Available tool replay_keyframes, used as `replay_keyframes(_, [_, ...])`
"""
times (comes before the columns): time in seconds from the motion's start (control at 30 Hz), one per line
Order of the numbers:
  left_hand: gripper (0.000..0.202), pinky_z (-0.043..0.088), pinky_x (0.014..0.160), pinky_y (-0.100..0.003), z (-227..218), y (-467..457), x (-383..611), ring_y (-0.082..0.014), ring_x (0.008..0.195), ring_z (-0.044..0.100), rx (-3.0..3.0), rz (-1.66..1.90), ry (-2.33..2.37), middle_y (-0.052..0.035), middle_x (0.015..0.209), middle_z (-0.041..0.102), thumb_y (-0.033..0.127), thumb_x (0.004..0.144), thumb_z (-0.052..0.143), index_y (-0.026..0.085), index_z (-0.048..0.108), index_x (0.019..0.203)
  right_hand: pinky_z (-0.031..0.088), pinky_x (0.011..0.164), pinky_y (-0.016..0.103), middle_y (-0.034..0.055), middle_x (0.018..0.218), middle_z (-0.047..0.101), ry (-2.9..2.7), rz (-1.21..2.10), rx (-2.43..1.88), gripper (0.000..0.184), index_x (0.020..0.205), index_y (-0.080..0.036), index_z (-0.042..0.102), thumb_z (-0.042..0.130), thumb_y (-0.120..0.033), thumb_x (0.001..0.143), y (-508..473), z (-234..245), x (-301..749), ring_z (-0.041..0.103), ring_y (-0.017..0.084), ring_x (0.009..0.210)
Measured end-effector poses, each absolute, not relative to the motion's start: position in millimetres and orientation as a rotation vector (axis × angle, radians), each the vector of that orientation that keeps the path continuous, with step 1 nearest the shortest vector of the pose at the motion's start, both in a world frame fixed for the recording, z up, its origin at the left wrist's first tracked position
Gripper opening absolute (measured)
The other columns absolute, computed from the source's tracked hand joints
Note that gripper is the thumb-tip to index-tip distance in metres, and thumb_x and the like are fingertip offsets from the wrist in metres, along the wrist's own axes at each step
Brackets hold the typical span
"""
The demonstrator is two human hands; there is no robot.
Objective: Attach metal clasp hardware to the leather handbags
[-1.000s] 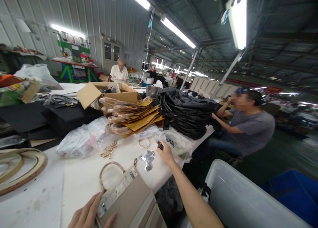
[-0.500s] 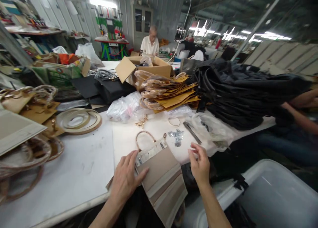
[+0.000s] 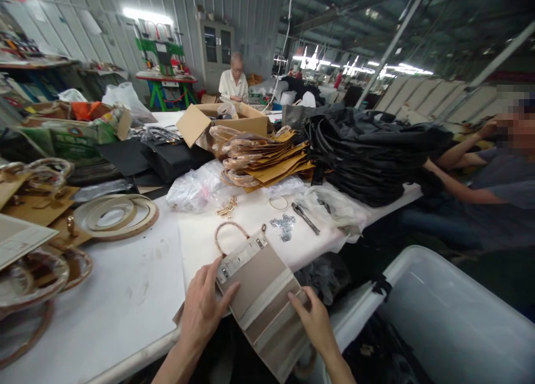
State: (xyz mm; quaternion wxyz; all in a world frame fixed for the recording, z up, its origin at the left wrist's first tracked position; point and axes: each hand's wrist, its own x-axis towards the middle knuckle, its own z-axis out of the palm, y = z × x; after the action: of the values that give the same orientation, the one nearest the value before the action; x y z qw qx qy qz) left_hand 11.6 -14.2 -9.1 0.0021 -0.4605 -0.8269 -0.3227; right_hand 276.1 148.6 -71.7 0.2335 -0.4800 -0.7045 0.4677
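A beige, unassembled handbag panel (image 3: 264, 272) lies across the table's front edge, its lower part hanging over. At its far end are a pale strip with two metal fittings and a looped brown handle (image 3: 228, 225). My left hand (image 3: 203, 303) grips the panel's left edge, thumb on top and fingers partly hidden. On the opposite side, my right hand (image 3: 314, 321) holds the right edge, thumb over the upper face. Beyond the panel lie small silvery metal plates (image 3: 285, 225), a dark slim tool (image 3: 305, 218) and gold-coloured fittings (image 3: 227, 207).
Left stand brown bag pieces with wrapped handles (image 3: 45, 205) and coiled strips (image 3: 117, 214). Ahead are stacked brown panels (image 3: 271, 158), a cardboard box (image 3: 246, 122) and a black material pile (image 3: 368, 150). A plastic bin (image 3: 455, 295) stands right. One person sits right, another works behind.
My right hand has come down from above the table onto the panel's right edge and taken hold. My left hand keeps its grip. The view has turned right, showing more of the seated person.
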Motion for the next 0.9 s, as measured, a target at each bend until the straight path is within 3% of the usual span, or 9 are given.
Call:
replay_keyframes(0.13, [0.060, 0.060, 0.097, -0.047, -5.5, -23.6, 14.0, -0.0275, 0.115, 0.067, -1.449, -1.145, -2.569, -0.0085, 0.125, 0.064, 0.046, 0.097, 0.063, 0.032, 0.043, 0.152, 0.051, 0.076, 0.033, 0.0016, 0.082, 0.068, -2.018, 1.427, -1.186, 0.038, 0.086, -0.022, 0.068, 0.067, -0.060, 0.090, 143.6, -54.0, 283.0, 0.066, 0.027, 0.082])
replay_keyframes(0.27, [0.057, 0.061, 0.097, -0.042, 6.0, -33.4, 12.2, -0.0247, 0.114, 0.067, -1.457, -1.205, -2.569, -0.0065, 0.123, 0.065, 0.039, 0.096, 0.066, 0.032, 0.047, 0.150, 0.052, 0.077, 0.032, 0.0030, 0.088, 0.070, -2.010, 1.578, -1.076, 0.036, 0.093, -0.022, 0.072, 0.066, -0.057, 0.092, 136.1, -43.2, 281.4, 0.065, 0.027, 0.086])
replay_keyframes(0.47, [0.053, 0.060, 0.097, -0.042, 29.5, -49.0, -16.2, -0.0245, 0.111, 0.067, -1.354, -1.237, -2.562, -0.0066, 0.121, 0.064, 0.044, 0.098, 0.062, 0.032, 0.050, 0.148, 0.053, 0.075, 0.032, 0.0032, 0.085, 0.069, -1.959, 1.735, -0.963, 0.037, 0.095, -0.020, 0.071, 0.065, -0.056, 0.094, 121.5, -31.9, 250.7, 0.066, 0.025, 0.083])
replay_keyframes(0.67, [0.056, 0.056, 0.104, -0.052, 16.7, -63.4, -45.3, -0.0293, 0.116, 0.065, -1.256, -1.121, -2.636, -0.0097, 0.127, 0.064, 0.043, 0.095, 0.063, 0.027, 0.051, 0.147, 0.053, 0.102, 0.043, 0.0110, 0.118, 0.075, -2.087, 1.613, -0.978, 0.045, 0.122, -0.021, 0.070, 0.070, -0.053, 0.089, 107.3, -52.2, 227.1, 0.069, 0.033, 0.116])
replay_keyframes(0.9, [0.073, 0.047, 0.118, -0.057, -1.2, -73.4, -34.9, -0.0321, 0.139, 0.054, -1.220, -1.221, -2.591, -0.0137, 0.150, 0.056, 0.040, 0.095, 0.066, 0.029, 0.032, 0.159, 0.045, 0.116, 0.048, 0.0174, 0.140, 0.060, -2.136, 1.200, -1.076, 0.064, 0.141, -0.017, 0.055, 0.063, -0.058, 0.094, 97.0, -105.2, 237.6, 0.055, 0.033, 0.136])
